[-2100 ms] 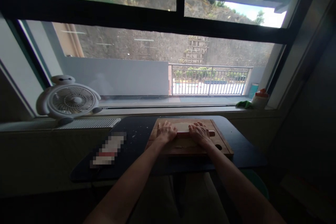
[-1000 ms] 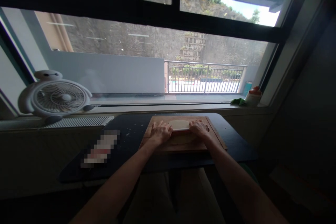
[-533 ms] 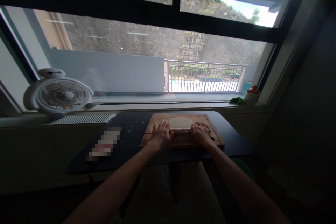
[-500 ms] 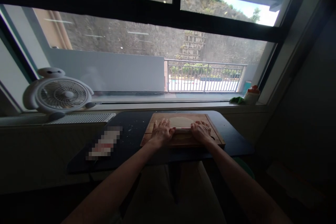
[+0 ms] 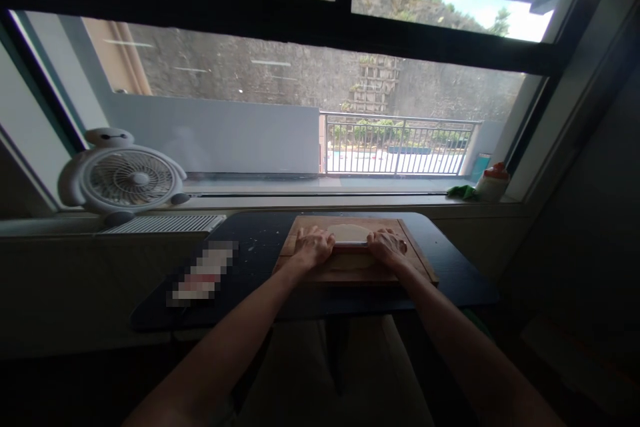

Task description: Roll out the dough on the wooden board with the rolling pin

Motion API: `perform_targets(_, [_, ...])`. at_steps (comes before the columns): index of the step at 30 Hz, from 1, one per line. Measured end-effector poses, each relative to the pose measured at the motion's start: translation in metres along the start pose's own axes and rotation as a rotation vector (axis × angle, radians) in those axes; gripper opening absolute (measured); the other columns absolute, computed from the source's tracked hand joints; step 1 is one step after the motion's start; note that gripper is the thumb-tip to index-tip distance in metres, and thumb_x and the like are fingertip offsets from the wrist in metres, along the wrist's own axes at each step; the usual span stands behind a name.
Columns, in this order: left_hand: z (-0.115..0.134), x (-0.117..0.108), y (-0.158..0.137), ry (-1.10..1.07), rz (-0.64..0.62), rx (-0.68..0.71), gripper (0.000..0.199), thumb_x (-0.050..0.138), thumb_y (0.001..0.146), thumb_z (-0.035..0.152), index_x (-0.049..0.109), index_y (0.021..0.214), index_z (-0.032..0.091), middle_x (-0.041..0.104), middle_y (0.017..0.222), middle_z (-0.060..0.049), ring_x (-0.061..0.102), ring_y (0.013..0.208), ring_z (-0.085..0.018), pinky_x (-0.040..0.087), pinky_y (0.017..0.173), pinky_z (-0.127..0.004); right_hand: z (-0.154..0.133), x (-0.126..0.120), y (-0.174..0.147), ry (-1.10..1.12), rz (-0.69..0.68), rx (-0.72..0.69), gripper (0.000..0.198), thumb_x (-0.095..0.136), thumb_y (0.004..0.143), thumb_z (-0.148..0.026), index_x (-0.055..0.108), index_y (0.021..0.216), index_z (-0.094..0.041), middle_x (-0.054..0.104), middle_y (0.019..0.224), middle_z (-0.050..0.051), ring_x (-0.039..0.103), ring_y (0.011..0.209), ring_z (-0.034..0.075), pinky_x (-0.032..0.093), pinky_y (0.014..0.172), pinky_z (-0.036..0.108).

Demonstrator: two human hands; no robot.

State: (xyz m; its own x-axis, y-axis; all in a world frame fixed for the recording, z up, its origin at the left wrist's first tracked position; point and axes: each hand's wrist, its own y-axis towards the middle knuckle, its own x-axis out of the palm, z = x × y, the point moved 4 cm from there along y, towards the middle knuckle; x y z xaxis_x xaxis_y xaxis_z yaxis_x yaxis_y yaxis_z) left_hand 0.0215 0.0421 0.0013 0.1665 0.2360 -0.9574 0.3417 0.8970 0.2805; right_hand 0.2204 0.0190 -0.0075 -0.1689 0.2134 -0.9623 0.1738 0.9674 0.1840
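Note:
A wooden cutting board (image 5: pixel 425 271) lies on the dark table, and a flat, pale sheet of dough (image 5: pixel 350 233) is spread over it. A rolling pin (image 5: pixel 350 245) lies crosswise over the dough, which shows on both its far and near sides. My left hand (image 5: pixel 315 245) is closed over the pin's left end, fingers curled. On the right end, my right hand (image 5: pixel 387 245) grips in the same way. Both palms face down, and the pin's ends are hidden under them.
A white figure-shaped fan (image 5: pixel 133 177) stands at the left by the window. A blurred-out item (image 5: pixel 205 273) lies on the dark table (image 5: pixel 250 280), with white specks nearby. On the sill at right are an orange-topped bottle (image 5: pixel 494 183) and a green cloth-like thing (image 5: pixel 461 192).
Both hands have gone from flatter, stretched fingers to curled ones around the rolling pin. More dough shows on the pin's near side. The view has shifted slightly.

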Motion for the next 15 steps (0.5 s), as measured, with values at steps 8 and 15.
perform_targets(8, [0.012, -0.009, -0.053, 0.009, 0.091, 0.085, 0.044, 0.024, 0.092, 0.041, 0.053, 0.12, 0.023, 0.054, 0.129, -0.005, 0.044, 0.12, -0.021, 0.025, 0.103, -0.036, -0.001, -0.004, -0.06, 0.011, 0.206, -0.111, 0.042, 0.022, 0.095, -0.036, 0.053, 0.12, -0.022, 0.054, 0.125, 0.008, 0.038, 0.121, 0.021, 0.011, 0.105, 0.036])
perform_targets(15, [0.004, -0.003, -0.016, 0.004, 0.024, -0.001, 0.047, 0.023, 0.091, 0.043, 0.065, 0.097, 0.024, 0.065, 0.111, -0.007, 0.049, 0.114, -0.025, 0.023, 0.101, -0.048, -0.003, -0.003, -0.021, 0.002, 0.082, -0.067, 0.048, 0.022, 0.094, -0.038, 0.065, 0.098, -0.018, 0.059, 0.112, 0.011, 0.045, 0.111, 0.024, 0.023, 0.099, 0.037])
